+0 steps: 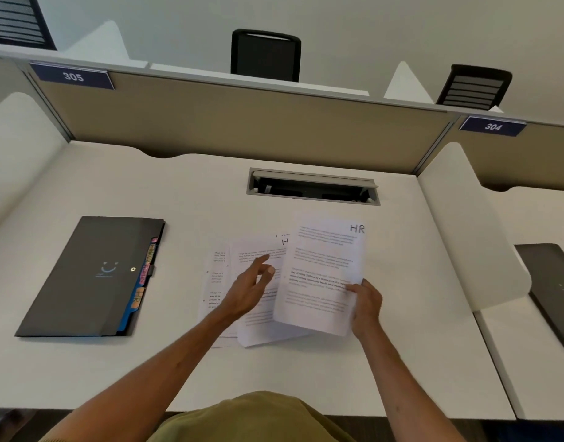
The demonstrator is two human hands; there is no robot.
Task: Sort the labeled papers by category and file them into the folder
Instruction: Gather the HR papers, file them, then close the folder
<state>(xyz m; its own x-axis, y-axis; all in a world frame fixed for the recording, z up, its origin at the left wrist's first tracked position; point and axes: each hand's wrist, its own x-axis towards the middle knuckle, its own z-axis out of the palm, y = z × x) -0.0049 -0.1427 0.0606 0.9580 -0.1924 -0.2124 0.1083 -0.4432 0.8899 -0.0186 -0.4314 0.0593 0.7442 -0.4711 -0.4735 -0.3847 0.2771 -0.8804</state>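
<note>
A loose pile of printed papers [256, 317] lies in the middle of the white desk [306, 378]. My right hand [365, 306] pinches the right edge of one sheet marked "HR" [322, 269] and holds it raised above the pile. My left hand [250, 287] hovers over the pile with its fingers relaxed and spread, holding nothing. The sheet under it also shows a handwritten label at its top right, partly hidden. A dark grey folder [89, 279] lies closed on the left of the desk, with coloured tabs, one reading "HR", along its right edge.
A cable slot [312, 188] is set into the desk behind the papers. Beige partitions numbered 305 and 304 close the back. A white divider [465, 237] stands on the right; beyond it lie another dark folder [555, 291] and papers.
</note>
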